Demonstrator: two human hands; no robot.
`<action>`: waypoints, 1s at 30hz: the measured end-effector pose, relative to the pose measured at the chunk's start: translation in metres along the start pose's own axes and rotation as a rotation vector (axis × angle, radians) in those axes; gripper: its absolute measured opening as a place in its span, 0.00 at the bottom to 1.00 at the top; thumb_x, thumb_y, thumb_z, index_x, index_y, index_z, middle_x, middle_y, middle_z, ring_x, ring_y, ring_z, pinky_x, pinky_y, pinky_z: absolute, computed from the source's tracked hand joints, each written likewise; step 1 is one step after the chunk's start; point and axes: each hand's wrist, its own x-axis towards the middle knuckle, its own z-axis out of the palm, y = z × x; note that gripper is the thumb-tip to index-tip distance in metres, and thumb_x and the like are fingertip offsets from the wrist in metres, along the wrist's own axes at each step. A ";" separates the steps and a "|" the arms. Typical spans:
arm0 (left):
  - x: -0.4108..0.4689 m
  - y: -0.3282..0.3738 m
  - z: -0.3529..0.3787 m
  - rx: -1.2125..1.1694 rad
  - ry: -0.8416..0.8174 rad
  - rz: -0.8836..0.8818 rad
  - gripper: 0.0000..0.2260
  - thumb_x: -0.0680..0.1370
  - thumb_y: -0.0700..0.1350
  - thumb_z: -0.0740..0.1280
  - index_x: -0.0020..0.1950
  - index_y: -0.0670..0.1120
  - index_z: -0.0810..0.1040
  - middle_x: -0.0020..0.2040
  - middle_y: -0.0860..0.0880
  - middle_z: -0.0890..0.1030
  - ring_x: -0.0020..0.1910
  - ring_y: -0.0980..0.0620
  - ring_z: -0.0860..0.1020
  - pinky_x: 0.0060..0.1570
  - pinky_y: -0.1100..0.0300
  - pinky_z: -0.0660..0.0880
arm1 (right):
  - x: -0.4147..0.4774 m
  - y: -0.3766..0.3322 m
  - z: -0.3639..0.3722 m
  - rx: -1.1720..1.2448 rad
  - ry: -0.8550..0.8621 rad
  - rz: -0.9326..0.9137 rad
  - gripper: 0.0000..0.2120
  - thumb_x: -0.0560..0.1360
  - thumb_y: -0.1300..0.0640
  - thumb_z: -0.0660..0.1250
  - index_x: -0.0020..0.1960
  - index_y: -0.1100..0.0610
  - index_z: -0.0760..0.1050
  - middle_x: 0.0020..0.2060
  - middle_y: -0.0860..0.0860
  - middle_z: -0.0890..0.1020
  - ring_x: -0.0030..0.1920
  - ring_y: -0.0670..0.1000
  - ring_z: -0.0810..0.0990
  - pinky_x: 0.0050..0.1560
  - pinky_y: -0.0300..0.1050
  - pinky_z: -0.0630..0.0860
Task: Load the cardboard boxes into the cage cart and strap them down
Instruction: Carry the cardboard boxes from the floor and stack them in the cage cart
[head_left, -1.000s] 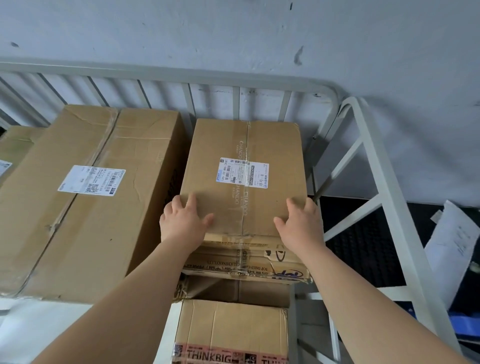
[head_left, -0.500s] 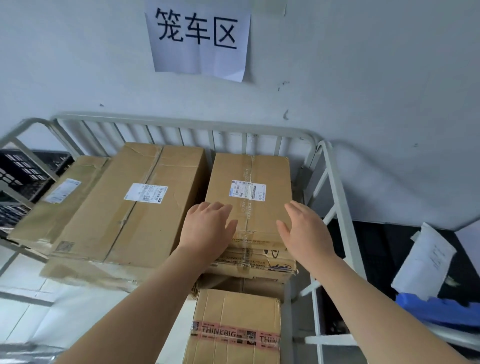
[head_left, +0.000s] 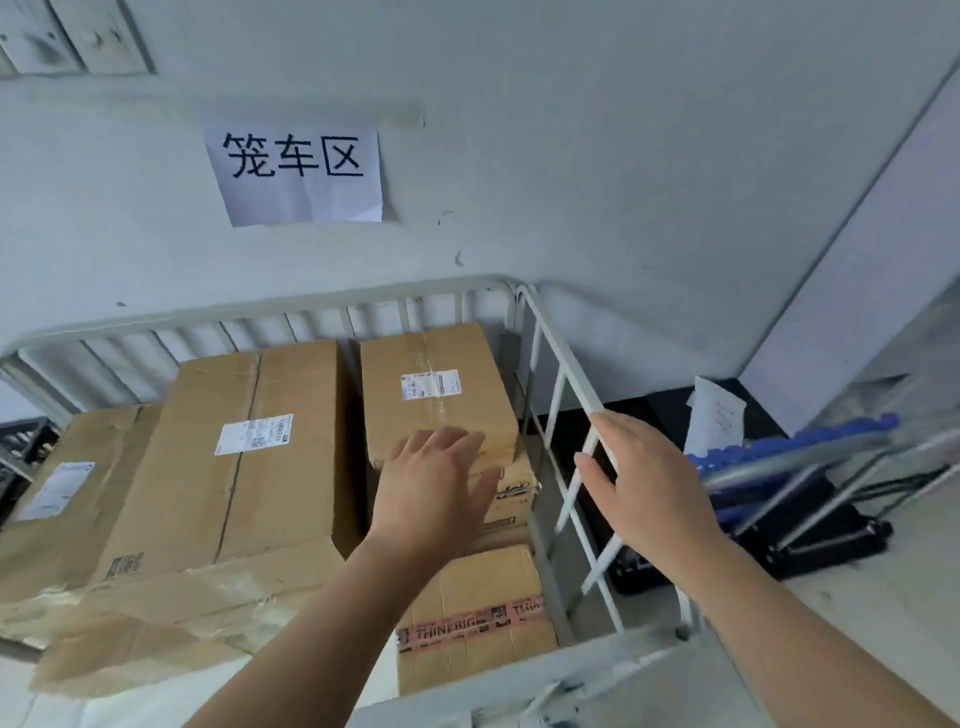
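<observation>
Fingers (head_left: 457, 441), both hands: we record them straight and spread, clamped on nothing. Left hand (head_left: 434, 483): palm down over the near edge of the top cardboard box (head_left: 436, 384) inside the cage cart (head_left: 249, 314); we cannot confirm contact. Right hand (head_left: 649, 493): extended at the cart's right side rail (head_left: 558, 358), not gripping it. Cardboard boxes (head_left: 234, 452): at least four counted, stacked inside the cart toward its back rail. We judge loading largely done. No strap seen, so strapping is outstanding.

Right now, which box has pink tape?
The low front box, nearest the camera: a pink THINKBIG band crosses its top. No other box shows pink.
</observation>
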 end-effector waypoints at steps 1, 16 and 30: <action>-0.009 0.005 -0.003 -0.010 -0.018 0.046 0.18 0.78 0.58 0.59 0.65 0.53 0.75 0.63 0.55 0.77 0.62 0.50 0.73 0.62 0.54 0.66 | -0.019 -0.005 -0.007 -0.012 0.019 0.041 0.15 0.76 0.50 0.63 0.58 0.58 0.75 0.52 0.51 0.80 0.53 0.51 0.78 0.52 0.39 0.71; -0.162 0.169 0.012 -0.100 -0.306 0.804 0.19 0.78 0.59 0.57 0.66 0.55 0.74 0.64 0.57 0.76 0.64 0.53 0.71 0.65 0.57 0.62 | -0.366 -0.012 -0.059 -0.076 0.191 0.875 0.25 0.80 0.45 0.56 0.74 0.53 0.62 0.73 0.48 0.66 0.73 0.47 0.61 0.69 0.35 0.50; -0.470 0.408 0.050 -0.213 -0.505 1.491 0.22 0.80 0.59 0.55 0.70 0.52 0.71 0.65 0.55 0.76 0.64 0.53 0.72 0.67 0.59 0.61 | -0.747 -0.053 -0.111 -0.177 0.367 1.573 0.24 0.78 0.46 0.61 0.71 0.53 0.68 0.69 0.49 0.72 0.70 0.49 0.67 0.69 0.40 0.59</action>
